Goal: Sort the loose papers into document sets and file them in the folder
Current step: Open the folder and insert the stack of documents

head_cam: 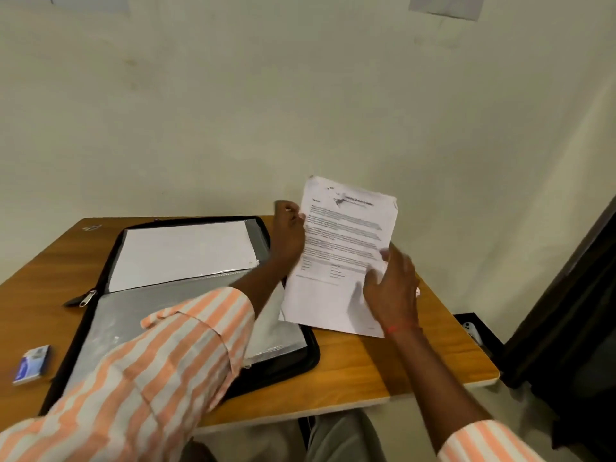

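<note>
I hold a printed paper set (pixel 343 241) tilted up above the right part of the wooden table (pixel 383 368). My left hand (pixel 288 233) pinches its upper left edge. My right hand (pixel 393 288) grips its lower right side, thumb on the front. A black zip folder (pixel 310 358) lies open on the table to the left. Its far half holds a white sheet (pixel 183 251) under a clear sleeve. The near half shows a silvery plastic sleeve (pixel 130 315), partly hidden by my left sleeve.
A small blue-and-white box (pixel 31 363) lies near the table's left front edge. The folder's zip pull (pixel 83 298) sticks out to the left. A wall stands just behind the table. Dark furniture (pixel 566 328) and a black tray with a white object (pixel 473 330) stand to the right.
</note>
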